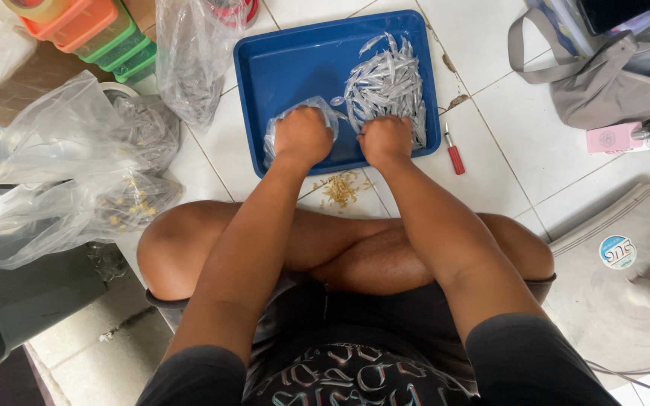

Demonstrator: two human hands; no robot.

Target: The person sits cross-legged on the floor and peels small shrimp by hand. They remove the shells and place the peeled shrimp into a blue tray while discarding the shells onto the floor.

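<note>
A person sits cross-legged on a floor of glossy white square tiles (pixel 505 98). In front of the knees lies a shallow rectangular blue plastic tray (pixel 295 68) with rounded corners and a raised rim. On the right half of the tray lies a heap of small clear plastic sachets (pixel 389 79), thin, shiny and long in shape. The right hand (pixel 385 139) is clenched and presses down on the near edge of this heap; the fingers are curled under, so I cannot tell if it grips any sachet. The left hand (pixel 302 135) is also closed, and it grasps a small crumpled clear plastic bag (pixel 299 113) at the near left part of the tray. The two hands are just beside each other, close to the near rim.

On the tile between the tray and the legs lies a little pile of pale brown crumbs (pixel 340 189). Just right of the tray lies a small tool with a red handle (pixel 454 156). On the left side, large wrinkled transparent plastic bags (pixel 77 180) crowd the floor, and stacked orange and green plastic boxes (pixel 107 34) stand at the far left corner. A grey cloth bag (pixel 603 83) rests well apart on the far right. The far left part of the tray is bare blue plastic, and bare tiles lie on the right of the tray.
</note>
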